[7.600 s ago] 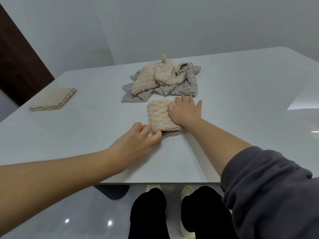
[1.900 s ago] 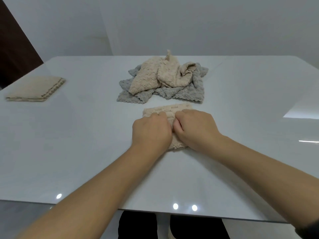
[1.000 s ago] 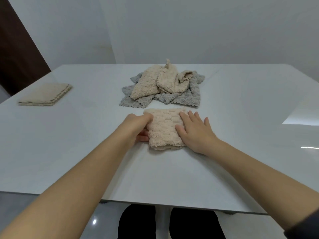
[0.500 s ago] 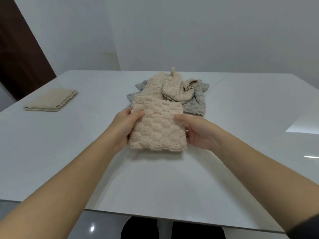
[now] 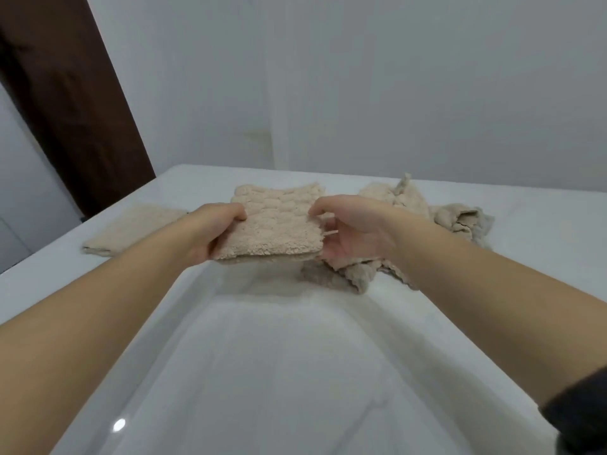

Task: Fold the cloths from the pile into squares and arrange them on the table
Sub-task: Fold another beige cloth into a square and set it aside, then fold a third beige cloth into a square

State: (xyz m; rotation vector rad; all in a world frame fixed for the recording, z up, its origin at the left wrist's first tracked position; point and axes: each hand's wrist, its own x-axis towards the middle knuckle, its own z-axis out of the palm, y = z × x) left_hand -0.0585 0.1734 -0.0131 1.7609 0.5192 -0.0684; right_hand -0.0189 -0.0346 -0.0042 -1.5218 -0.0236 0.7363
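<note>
Beige folded cloth between both hands

folded beige cloth held aloft, crumpled pile right, folded square left

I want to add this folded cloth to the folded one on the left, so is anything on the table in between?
Nothing visible. Both hands, left hand and right hand, hold the folded beige cloth above the white table; the stretch toward the folded cloth looks bare. The unfolded pile lies on the opposite side.
</note>
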